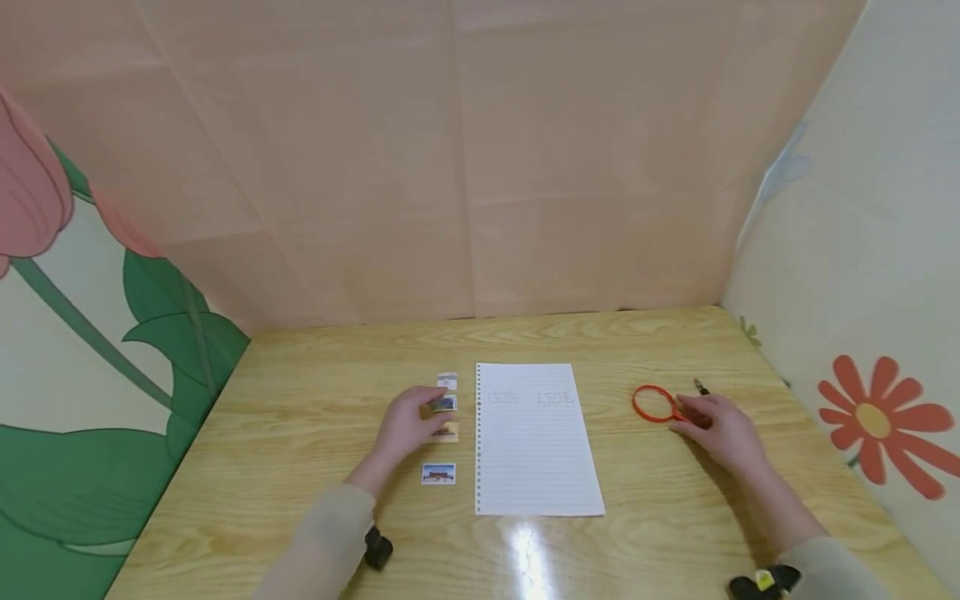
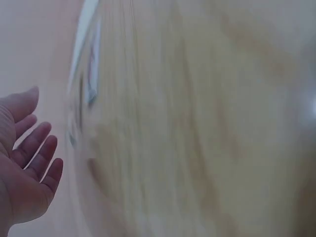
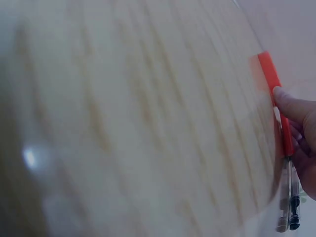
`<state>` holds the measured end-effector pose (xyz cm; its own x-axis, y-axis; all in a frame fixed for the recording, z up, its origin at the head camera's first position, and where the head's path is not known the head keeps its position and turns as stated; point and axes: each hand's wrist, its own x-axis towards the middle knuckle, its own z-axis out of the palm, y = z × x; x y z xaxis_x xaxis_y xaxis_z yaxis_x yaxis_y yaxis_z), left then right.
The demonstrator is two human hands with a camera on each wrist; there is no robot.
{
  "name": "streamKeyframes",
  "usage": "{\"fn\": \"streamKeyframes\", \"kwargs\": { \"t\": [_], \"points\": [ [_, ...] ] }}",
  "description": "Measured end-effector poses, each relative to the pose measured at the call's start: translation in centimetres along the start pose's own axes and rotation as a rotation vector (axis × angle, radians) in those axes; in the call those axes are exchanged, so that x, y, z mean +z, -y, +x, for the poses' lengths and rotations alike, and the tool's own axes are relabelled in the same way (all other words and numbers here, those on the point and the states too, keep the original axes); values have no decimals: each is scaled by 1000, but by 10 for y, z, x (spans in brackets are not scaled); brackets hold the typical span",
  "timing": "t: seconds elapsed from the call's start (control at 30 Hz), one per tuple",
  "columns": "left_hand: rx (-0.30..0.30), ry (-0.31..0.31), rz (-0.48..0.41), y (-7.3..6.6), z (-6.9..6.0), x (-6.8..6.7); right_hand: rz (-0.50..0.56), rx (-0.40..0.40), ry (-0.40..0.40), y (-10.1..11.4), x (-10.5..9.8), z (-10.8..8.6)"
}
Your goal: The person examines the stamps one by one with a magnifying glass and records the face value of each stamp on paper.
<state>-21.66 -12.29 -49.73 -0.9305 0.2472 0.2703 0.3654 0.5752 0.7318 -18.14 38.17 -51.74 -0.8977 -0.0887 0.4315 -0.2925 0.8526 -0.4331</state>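
Note:
My left hand (image 1: 408, 425) hovers over a column of small stamp-like picture cards, its fingers loosely bent with nothing between them in the left wrist view. Its thumb and fingers partly cover a green-blue card (image 1: 443, 403) and a yellow one (image 1: 448, 432). A pale card (image 1: 447, 381) lies beyond them; nearer lies one with a red building (image 1: 438, 474). On the right side, my right hand (image 1: 722, 429) pinches the handle of a red-rimmed magnifying glass (image 1: 652, 403); the thumb presses its red edge (image 3: 269, 71). A pen (image 1: 701, 387) lies partly hidden behind this hand.
A lined, hole-punched sheet of paper (image 1: 532, 458) lies between the hands, with faint writing near its top. The wooden table (image 1: 322, 375) meets a pink backdrop (image 1: 360, 167) at the back and flower-printed panels at both sides.

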Motion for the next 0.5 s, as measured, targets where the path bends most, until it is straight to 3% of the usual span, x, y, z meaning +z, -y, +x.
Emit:
{"fn": "streamKeyframes", "kwargs": {
  "t": [0.2, 0.5],
  "points": [
    [-112, -7, 8, 21, 8, -7, 9, 28, -2, 0, 3, -1],
    [-128, 36, 0, 32, 16, -9, 19, 15, -28, -1, 6, 0]
  ]
}}
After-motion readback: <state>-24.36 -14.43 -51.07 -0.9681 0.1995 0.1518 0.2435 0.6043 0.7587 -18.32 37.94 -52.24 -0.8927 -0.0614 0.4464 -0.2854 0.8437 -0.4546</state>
